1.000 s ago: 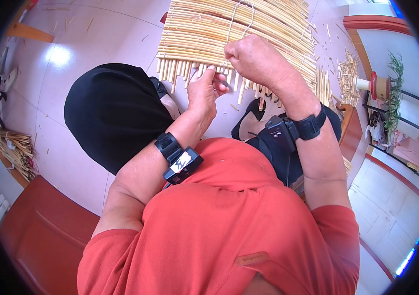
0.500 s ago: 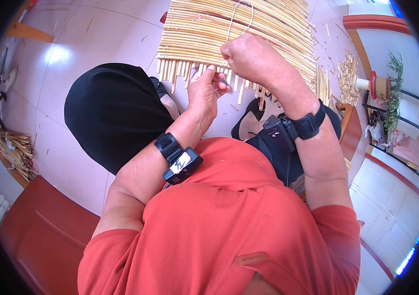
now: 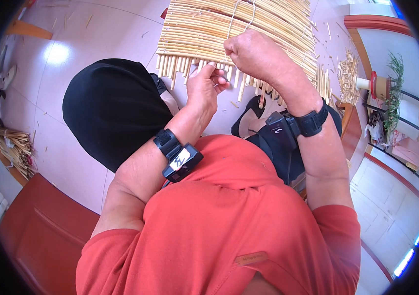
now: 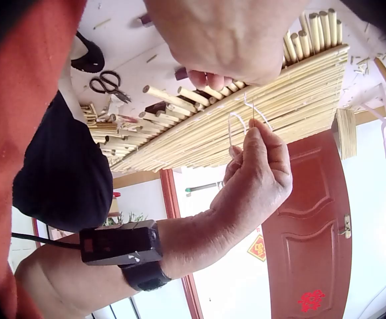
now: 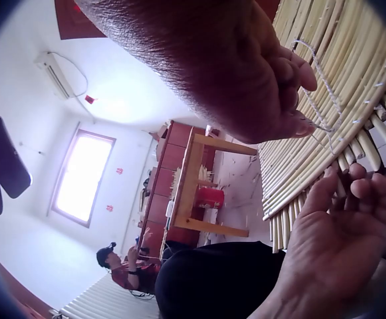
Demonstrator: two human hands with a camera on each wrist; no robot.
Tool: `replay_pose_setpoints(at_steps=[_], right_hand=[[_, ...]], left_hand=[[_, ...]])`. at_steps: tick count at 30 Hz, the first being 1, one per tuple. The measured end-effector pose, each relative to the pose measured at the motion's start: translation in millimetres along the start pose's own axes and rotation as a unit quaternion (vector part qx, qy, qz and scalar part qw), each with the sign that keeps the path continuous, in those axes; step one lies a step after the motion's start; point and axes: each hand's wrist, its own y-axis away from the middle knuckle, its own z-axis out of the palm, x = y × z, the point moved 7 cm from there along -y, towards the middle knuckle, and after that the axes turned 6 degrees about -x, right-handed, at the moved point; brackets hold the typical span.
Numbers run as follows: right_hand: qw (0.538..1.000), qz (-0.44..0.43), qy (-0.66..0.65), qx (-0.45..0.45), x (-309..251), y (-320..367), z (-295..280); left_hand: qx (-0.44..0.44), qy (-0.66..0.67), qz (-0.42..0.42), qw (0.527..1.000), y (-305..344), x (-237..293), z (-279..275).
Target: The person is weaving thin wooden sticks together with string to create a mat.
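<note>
A mat of pale reed sticks, bound with white stitches, lies in front of me. My right hand is just above its near edge; in the left wrist view the thumb and forefinger pinch a thin needle. White cord loops from the stitching across the mat near those fingers. My left hand is at the uneven stick ends on the near edge. Its thumb lies on top and the curled fingers come from below, gripping the edge; the right wrist view shows the palm turned up.
Scissors lie on the tiled floor among stick scraps. Bundles of sticks stand at the right, more at the left. A wooden frame and a seated person show farther off. My black-clad knee is beside the mat.
My right hand dipped slightly left, then came back right and a little up over the mat edge. The left hand stays at the stick ends, its fingers shifting slightly.
</note>
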Motion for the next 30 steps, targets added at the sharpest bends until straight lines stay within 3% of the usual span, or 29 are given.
replay_pose_setpoints(at_steps=[9, 11, 14, 27, 30], right_hand=[[1.0, -0.014, -0.001, -0.003, -5, -2, -1], [0.997, 0.031, 0.02, -0.064, -5, -4, 2], [1.0, -0.001, 0.002, -0.006, -4, -2, 1], [1.0, -0.009, 0.014, -0.011, -4, -9, 3], [0.999, -0.003, 0.026, -0.046, -8, -14, 1]], left_hand=[[-0.001, 0.002, 0.004, 1.0, 1, 1, 0], [-0.002, 0.003, 0.005, 1.0, 1, 1, 0], [0.001, 0.001, 0.002, 1.0, 2, 2, 0], [-0.002, -0.003, 0.006, 1.0, 3, 3, 2], [0.001, 0.0, 0.003, 1.0, 3, 3, 2]])
